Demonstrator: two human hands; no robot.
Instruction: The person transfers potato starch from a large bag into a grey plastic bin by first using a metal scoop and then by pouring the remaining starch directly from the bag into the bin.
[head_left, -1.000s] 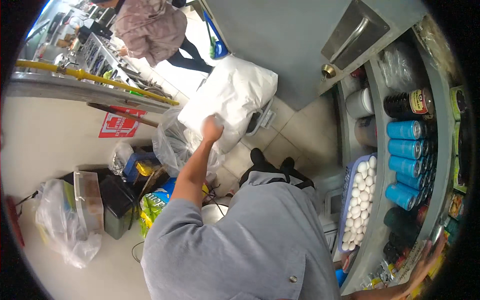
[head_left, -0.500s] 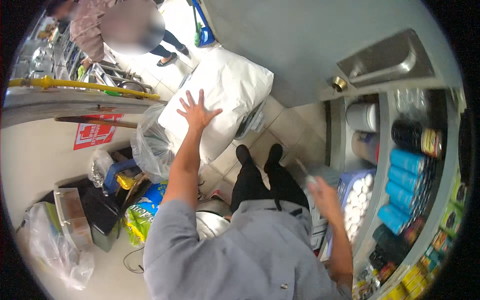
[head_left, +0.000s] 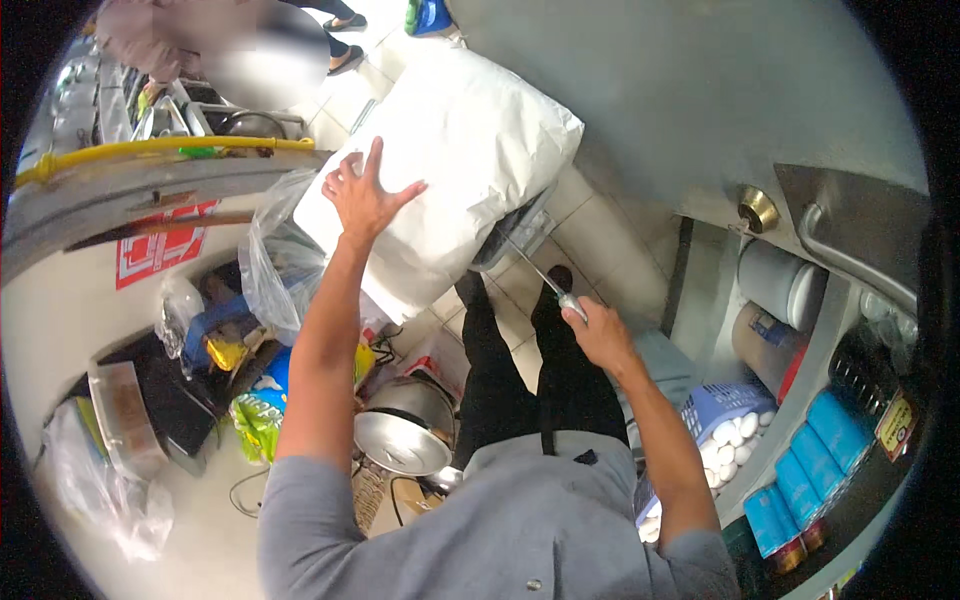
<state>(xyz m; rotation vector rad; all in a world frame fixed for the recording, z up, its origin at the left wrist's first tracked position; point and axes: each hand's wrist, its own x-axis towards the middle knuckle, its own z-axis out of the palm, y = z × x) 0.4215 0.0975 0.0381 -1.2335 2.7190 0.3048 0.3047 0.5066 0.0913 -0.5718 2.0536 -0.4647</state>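
A large, full white sack point(head_left: 480, 130) lies on a grey support in front of me. My left hand point(head_left: 365, 200) rests on its left side, thumb and index finger stretched out and the other fingers a little bent. In my right hand point(head_left: 605, 335) is a screwdriver-like tool point(head_left: 570, 303) with a pale handle and a long, thin metal shaft. Its shaft slants up and left toward the sack's lower right edge. I cannot make out whether the tip touches anything.
Shelves on the right hold a blue basket of eggs point(head_left: 728, 400), blue packs point(head_left: 825, 450) and tubs. A grey door point(head_left: 660, 90) stands beyond. A lidded pot point(head_left: 405, 440) sits by my legs. Clear plastic point(head_left: 275, 265) hangs left of the sack; another person point(head_left: 150, 40) is at the upper left.
My right hand has come up and inward with the tool, from beside the shelves to below the sack. My left hand stays on the sack, its fingers more bent. The view has shifted.
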